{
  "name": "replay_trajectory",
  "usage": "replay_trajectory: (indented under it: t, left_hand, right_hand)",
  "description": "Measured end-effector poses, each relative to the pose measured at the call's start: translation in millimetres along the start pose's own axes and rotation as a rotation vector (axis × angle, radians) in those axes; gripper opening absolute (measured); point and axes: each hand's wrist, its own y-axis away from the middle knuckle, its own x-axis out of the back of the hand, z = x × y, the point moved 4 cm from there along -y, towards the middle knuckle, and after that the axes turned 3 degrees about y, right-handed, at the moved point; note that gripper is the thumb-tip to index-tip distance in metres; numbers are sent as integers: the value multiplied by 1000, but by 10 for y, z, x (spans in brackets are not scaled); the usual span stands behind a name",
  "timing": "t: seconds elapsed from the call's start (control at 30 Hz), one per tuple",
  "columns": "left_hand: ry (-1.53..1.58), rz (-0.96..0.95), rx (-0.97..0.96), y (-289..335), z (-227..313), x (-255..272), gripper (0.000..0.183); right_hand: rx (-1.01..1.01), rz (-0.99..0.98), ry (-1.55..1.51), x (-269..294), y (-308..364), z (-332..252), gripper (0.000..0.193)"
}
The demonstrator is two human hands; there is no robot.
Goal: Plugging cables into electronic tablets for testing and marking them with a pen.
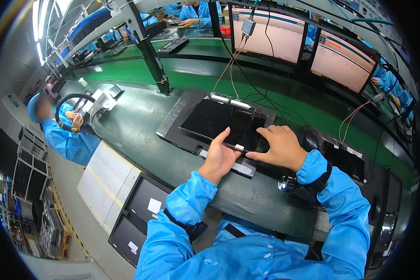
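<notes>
A flat, black, glossy screen panel (pixel 210 120) lies tilted over a dark block-like fixture (pixel 175 122) on the bench in front of me. My left hand (pixel 220 157) grips the panel's near edge, thumb up and the other fingers partly hidden beneath it. At the right end, my right hand (pixel 283 147) curls round the panel's corner, thumb at the near side and index finger on top. A small white tab (pixel 239 147) shows on the near edge between my hands. White strips (pixel 231 101) sit along the fixture's far side.
Two monitors (pixel 270 35) stand behind the bench, with cables hanging in front. Right of my hand are a black mouse (pixel 310 138) and another dark panel (pixel 344 161). Boxed black panels (pixel 147 198) stand lower left. A co-worker in blue (pixel 63 135) works at the left.
</notes>
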Motion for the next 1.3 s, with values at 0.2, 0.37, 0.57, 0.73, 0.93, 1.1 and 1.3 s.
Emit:
replay_trajectory:
  t: [0.2,0.37,0.57,0.73,0.93,1.1,1.3]
  left_hand:
    - [-1213,344,-90,558,569,318,54]
    - [-2169,450,-950,564,755,430,79]
    - [-2192,400,-948,417,692,652,87]
    - [-2294,310,-996,409,865,502,86]
    - [-2501,302,-592,194,1104,603,104]
    - [-2378,196,-467,-54,1229,703,117]
    - [-2201,113,-1025,661,898,387,88]
  right_hand:
    - [31,-13,50,-106,-74,-21,87]
    - [86,-35,173,-192,-92,-102,91]
    - [24,-118,177,-207,-15,-142,90]
    - [132,11,82,269,138,-212,72]
    - [-257,-36,-37,1403,1545,307,30]
    - [-450,-418,215,1526,2865,248,22]
    - [-466,-103,237,905,3355,-14,32]
